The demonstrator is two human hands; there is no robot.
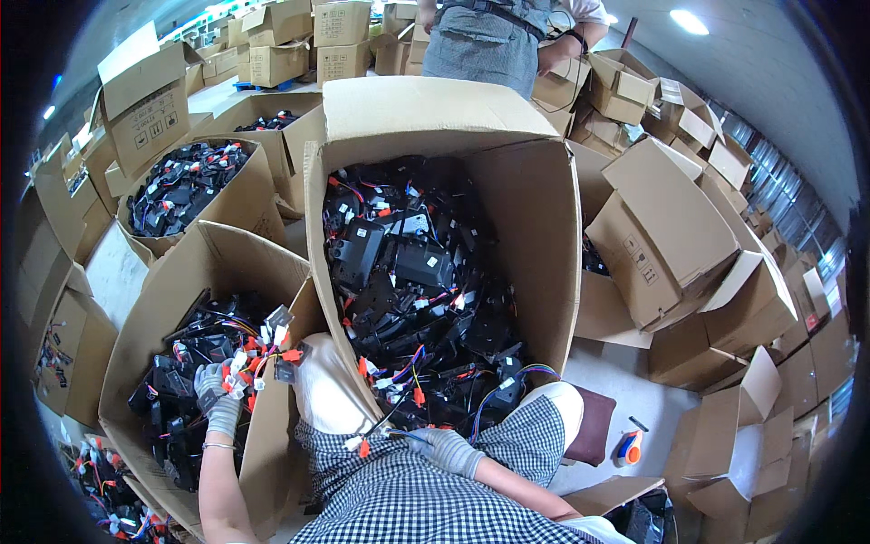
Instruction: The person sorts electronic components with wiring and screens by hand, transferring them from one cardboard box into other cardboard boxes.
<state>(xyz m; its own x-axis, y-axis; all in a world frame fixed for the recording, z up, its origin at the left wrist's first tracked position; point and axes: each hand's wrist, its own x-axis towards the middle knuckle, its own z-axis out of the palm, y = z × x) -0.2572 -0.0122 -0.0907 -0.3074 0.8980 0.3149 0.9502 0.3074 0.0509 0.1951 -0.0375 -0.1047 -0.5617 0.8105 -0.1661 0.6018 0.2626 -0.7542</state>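
My left hand (pixel 218 403), in a grey striped glove, is inside the left cardboard box (pixel 136 344). Its fingers are closed round a bunch of wire leads (pixel 256 363) with red and white plugs. Black plastic cased units (pixel 168 390) with wires lie beneath it. My right hand (pixel 446 452), gloved alike, is closed on a cable (pixel 403 435) at the near edge of the large middle box (pixel 535 227). Red and white connectors hang at that cable's end. Black cased units (pixel 424 265) with coloured wires partly fill the middle box.
Another box of black units (pixel 186 186) stands at the far left. A person (pixel 480 50) in grey stands behind the middle box. Stacked cartons (pixel 671 236) line the right side. An orange tape dispenser (pixel 629 448) lies on the floor, near a dark red stool (pixel 589 426).
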